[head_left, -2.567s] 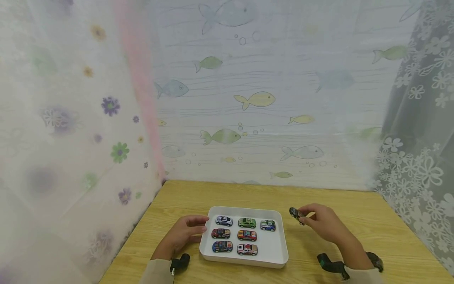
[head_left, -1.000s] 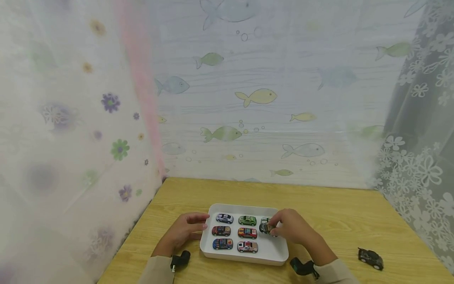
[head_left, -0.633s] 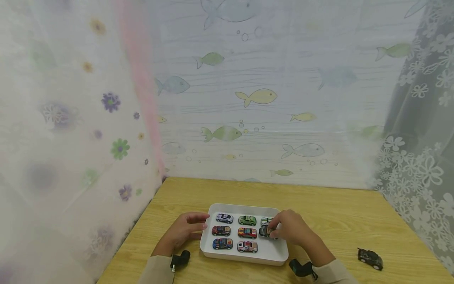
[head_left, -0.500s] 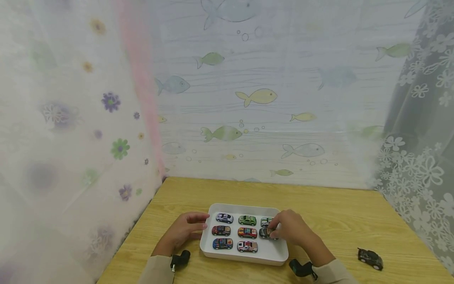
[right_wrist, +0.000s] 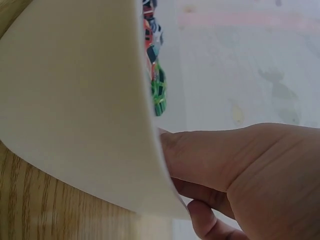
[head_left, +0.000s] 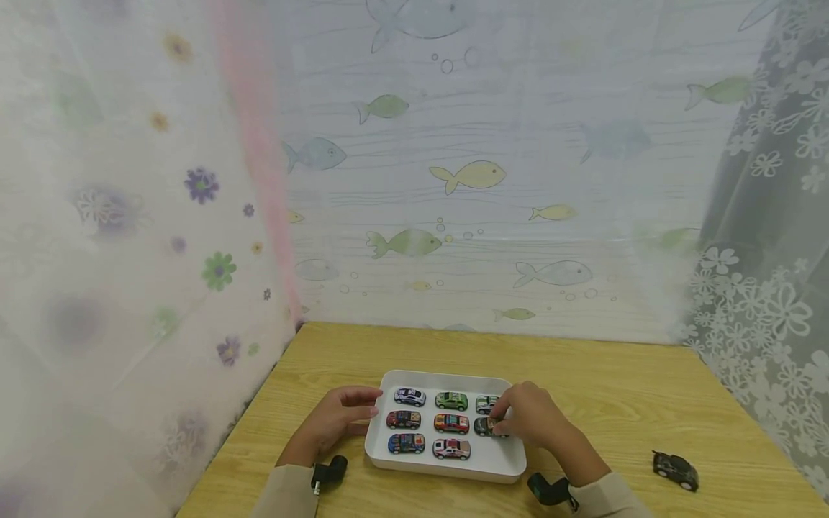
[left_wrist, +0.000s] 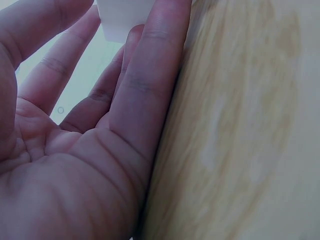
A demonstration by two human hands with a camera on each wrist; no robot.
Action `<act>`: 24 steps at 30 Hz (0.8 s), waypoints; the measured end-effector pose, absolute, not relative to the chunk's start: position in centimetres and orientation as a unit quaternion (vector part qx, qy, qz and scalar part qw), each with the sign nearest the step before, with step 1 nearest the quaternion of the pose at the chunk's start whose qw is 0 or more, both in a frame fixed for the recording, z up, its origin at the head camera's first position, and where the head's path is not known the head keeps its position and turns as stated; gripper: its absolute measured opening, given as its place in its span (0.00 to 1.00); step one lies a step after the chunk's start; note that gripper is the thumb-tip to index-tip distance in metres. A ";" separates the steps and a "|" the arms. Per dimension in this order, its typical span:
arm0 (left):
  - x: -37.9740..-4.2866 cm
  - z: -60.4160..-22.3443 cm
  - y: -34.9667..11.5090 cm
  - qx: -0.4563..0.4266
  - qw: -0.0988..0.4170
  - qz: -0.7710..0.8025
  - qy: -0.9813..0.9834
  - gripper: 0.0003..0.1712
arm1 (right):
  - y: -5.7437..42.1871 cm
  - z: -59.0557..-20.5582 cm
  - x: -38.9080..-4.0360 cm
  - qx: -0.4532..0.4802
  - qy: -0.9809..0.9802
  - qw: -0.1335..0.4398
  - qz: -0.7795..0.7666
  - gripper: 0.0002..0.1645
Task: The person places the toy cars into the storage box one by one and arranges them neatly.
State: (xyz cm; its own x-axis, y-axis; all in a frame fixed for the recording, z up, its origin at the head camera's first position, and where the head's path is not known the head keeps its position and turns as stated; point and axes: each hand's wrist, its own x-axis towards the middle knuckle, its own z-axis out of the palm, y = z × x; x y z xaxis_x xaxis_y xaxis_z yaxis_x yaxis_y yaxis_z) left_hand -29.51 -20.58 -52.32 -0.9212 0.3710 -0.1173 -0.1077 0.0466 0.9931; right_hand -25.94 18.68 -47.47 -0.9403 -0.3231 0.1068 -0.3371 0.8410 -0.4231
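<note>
My right hand (head_left: 534, 414) reaches over the right side of a shallow white tray (head_left: 447, 472) and pinches a small dark toy car (head_left: 482, 426) low inside it. That car sits just in front of a white-and-green toy car (head_left: 484, 404), which my fingers partly cover. In the right wrist view, the tray wall (right_wrist: 80, 100) hides the held car and my fingertips. My left hand (head_left: 332, 423) lies by the tray's left side, its fingers loosely extended and touching the edge. The left wrist view has its fingers (left_wrist: 145, 85) along the tabletop, close to a white tray corner (left_wrist: 122, 20).
Inside the tray, several other toy cars stand in rows, among them a green one (head_left: 451, 401) and a red-and-yellow one (head_left: 451, 424). Another black toy car (head_left: 676, 470) rests on the wooden table (head_left: 583, 367) to the right. Patterned curtains (head_left: 401, 180) hang behind.
My right hand has carried the dark toy car from above the table leftward into the tray and lowered it there. The black car at right has come into view. My left hand has stayed put.
</note>
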 end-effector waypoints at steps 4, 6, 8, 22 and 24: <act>-29.5 -52.3 -20.6 0.096 0.174 0.681 0.705 0.29 | 18.7 -47.5 -26.0 0.164 -0.960 0.012 0.225 0.08; -29.6 -52.3 -20.6 0.095 0.174 0.680 0.706 0.29 | 18.7 -47.6 -26.0 0.162 -0.960 0.009 0.227 0.08; -29.6 -52.3 -20.6 0.095 0.173 0.679 0.707 0.28 | 18.8 -47.5 -26.0 0.166 -0.958 0.007 0.232 0.08; -29.8 -52.6 -20.8 0.095 0.177 0.682 0.704 0.28 | 23.2 -45.9 -24.5 0.203 -0.943 0.053 0.259 0.14; -29.8 -52.7 -20.8 0.094 0.177 0.681 0.704 0.27 | 24.2 -45.6 -24.1 0.199 -0.945 0.062 0.254 0.13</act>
State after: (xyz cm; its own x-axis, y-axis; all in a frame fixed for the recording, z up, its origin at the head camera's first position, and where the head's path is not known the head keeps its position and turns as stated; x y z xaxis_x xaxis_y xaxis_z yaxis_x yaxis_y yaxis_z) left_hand -29.79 -20.85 -52.65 -0.9197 0.3736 -0.1207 -0.1084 0.0538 0.9927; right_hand -24.07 24.20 -45.56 -0.9135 -0.3441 0.2171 -0.4066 0.7922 -0.4550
